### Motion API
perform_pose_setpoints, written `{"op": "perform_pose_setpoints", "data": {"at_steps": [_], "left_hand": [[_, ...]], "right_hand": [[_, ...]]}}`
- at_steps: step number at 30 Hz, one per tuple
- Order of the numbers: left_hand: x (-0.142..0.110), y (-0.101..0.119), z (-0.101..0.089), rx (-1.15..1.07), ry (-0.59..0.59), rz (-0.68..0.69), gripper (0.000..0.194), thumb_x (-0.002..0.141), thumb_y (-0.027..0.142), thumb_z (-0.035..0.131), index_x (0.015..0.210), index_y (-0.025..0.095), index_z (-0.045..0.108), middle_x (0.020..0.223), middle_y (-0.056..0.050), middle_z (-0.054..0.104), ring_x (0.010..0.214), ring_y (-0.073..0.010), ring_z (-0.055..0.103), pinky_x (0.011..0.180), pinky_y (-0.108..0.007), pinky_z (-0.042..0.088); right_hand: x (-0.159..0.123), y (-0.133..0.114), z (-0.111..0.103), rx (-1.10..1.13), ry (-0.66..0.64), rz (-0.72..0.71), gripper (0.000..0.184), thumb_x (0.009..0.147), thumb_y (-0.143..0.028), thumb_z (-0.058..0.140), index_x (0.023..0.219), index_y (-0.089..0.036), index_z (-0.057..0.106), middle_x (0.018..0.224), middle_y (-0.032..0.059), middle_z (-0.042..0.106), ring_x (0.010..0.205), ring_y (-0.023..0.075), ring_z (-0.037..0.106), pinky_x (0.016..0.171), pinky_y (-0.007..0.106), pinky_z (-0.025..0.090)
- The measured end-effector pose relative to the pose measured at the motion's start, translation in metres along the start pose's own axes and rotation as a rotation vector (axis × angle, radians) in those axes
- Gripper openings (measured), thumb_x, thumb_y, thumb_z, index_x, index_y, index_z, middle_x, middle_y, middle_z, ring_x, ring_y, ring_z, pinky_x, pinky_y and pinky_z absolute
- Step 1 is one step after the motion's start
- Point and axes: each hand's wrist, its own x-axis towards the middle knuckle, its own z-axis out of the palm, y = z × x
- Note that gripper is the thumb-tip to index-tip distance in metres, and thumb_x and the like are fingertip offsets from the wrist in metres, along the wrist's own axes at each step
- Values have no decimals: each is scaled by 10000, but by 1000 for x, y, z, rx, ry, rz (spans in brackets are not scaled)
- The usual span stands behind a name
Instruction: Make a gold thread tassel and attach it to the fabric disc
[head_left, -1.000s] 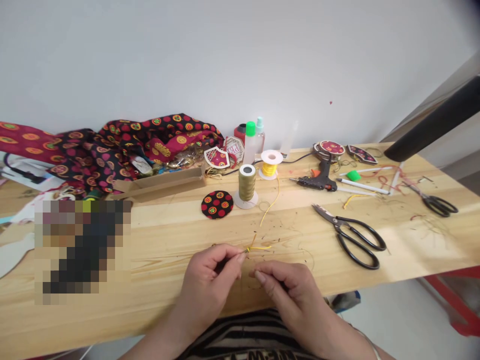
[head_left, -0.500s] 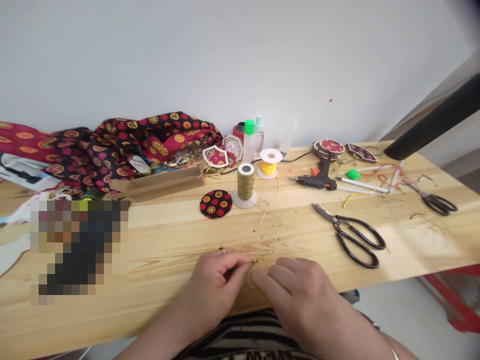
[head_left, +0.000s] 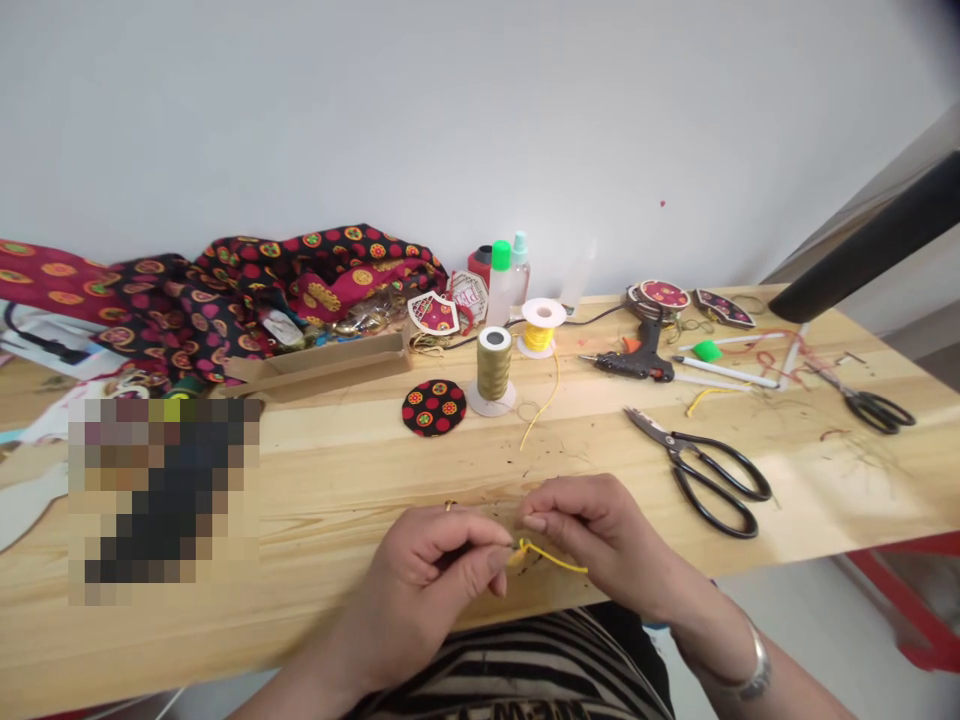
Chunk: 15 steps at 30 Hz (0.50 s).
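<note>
Thumb and index finger of my left hand (head_left: 442,570) are pinched on a short yellow cord (head_left: 556,562), with a small knot just beyond the fingertips. One loose end of the cord trails to the right, below my other hand. My right hand (head_left: 589,525) is close by, a little higher, with thumb and forefinger pressed together. Whatever lies between those fingertips is too fine to make out. In front of both hands stand a spool of olive thread (head_left: 494,368) and a spool of yellow cord (head_left: 540,335). A round patterned fabric piece (head_left: 433,408) lies left of them.
Large black-handled scissors (head_left: 701,475) lie to the right, with smaller scissors (head_left: 874,405) farther off. A glue gun (head_left: 637,358) rests behind them. Patterned cloth (head_left: 187,300) and a long cardboard box (head_left: 330,368) occupy the back left. A green-capped bottle (head_left: 500,285) stands near the wall.
My right hand passed over the cord with its back turned up, then moved up and away with fingers pinched. My left hand has shifted slightly right and down, keeping the cord.
</note>
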Motion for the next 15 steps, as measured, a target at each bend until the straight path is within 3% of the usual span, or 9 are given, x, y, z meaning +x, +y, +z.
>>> {"op": "perform_pose_setpoints", "data": {"at_steps": [3,8,15], "left_hand": [[1,0,0,37,100,-10,203,846,188,544,671,199,646,572,31,635,548,-103,572,558,-194,441],[3,-3,4,132,202,25,208,839,177,527,657,185,628,568,25,606,545,-106,555,548,-196,435],[4,-5,7,213,252,36,207,842,177,519,668,171,632,552,25,577,532,-105,543,544,-198,427]], "right_hand": [[-6,-1,10,77,7,99,262,926,-249,472,740,-167,638,597,-48,502,565,72,413,542,184,344],[-14,-7,23,105,38,111,235,934,-250,446,866,-212,667,686,-43,577,634,88,483,615,191,395],[-19,-9,32,-52,133,1,180,919,-185,435,835,-202,594,665,-38,544,587,88,465,585,193,392]]}}
